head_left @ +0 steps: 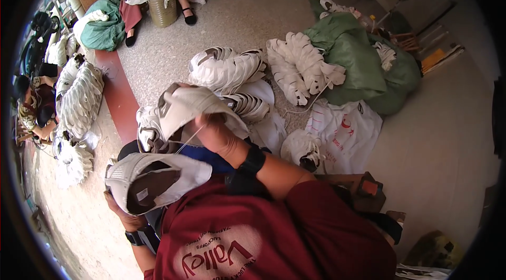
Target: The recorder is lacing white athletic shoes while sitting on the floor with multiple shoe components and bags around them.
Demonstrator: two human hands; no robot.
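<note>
My left hand (124, 218) grips the outer side of a cream shoe upper (120, 174), its opening turned up and the brown lining showing. My right hand (215, 133) is raised with its fingers closed on a pale thread (191, 139), which slants down toward that upper. Whether a needle is in my right fingers cannot be seen. Just beyond the right hand is a second cream shoe upper (184, 105); I cannot tell if the hand touches it. Black bands circle both wrists.
Bundles of white uppers (226, 69) lie ahead on the speckled floor, others (79, 98) at left. A green sack (358, 64) and a white printed bag (345, 132) are at right. A small wooden stand (358, 187) is by my right arm. Other people (134, 6) sit farther off.
</note>
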